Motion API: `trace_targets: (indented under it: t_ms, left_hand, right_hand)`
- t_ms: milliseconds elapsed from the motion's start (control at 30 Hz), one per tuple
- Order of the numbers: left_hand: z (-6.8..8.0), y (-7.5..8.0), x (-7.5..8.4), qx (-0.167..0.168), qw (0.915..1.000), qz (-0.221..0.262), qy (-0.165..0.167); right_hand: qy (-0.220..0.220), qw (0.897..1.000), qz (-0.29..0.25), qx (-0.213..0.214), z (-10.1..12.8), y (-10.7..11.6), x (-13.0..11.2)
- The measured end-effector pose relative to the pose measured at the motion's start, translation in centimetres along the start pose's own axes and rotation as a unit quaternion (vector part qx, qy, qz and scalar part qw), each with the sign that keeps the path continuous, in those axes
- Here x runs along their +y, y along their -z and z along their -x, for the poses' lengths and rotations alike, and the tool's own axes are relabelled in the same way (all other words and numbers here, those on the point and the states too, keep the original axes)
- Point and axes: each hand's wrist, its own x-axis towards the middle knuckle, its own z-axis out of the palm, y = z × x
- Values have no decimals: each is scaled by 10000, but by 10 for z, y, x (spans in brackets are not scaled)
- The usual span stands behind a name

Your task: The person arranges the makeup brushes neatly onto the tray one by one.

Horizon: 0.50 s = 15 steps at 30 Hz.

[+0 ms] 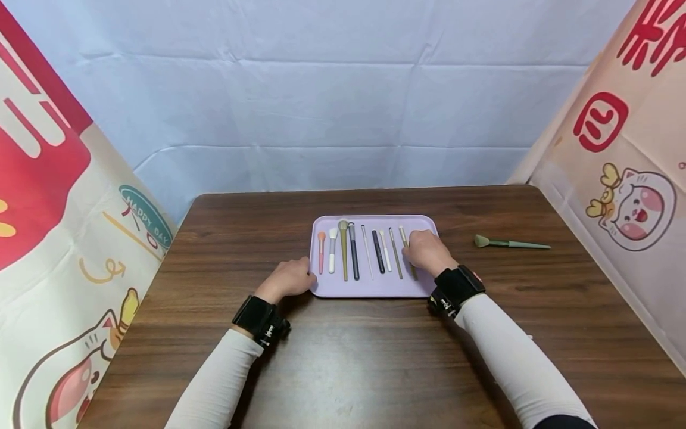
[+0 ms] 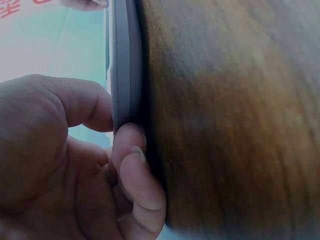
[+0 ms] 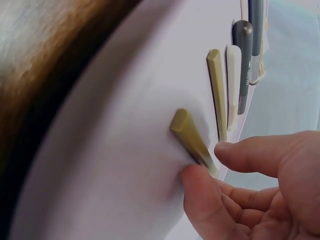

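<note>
A lavender tray (image 1: 375,287) lies in the middle of the wooden table and carries a row of several makeup brushes (image 1: 354,250). My left hand (image 1: 306,276) grips the tray's left rim (image 2: 125,75), with curled fingers (image 2: 137,170) against the edge. My right hand (image 1: 411,255) is over the right end of the tray. Its thumb and a finger (image 3: 200,182) pinch the olive-handled brush (image 3: 189,136), the rightmost in the row. The other handles (image 3: 235,75) lie flat beside it. Much of that brush is hidden under the hand in the head view.
A green brush (image 1: 509,243) lies alone on the table (image 1: 343,369) to the right of the tray. Printed cloth panels stand at the left (image 1: 64,238) and right (image 1: 621,196), with a pale backdrop behind.
</note>
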Motion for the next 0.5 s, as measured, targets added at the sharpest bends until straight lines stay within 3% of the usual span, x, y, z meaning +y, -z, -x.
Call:
trace_targets:
  t_ms: [500]
  left_hand:
    - [1, 0, 0, 17, 10000, 11, -66]
  right_hand:
    - [-59, 9999, 125, -88, 7, 8, 5]
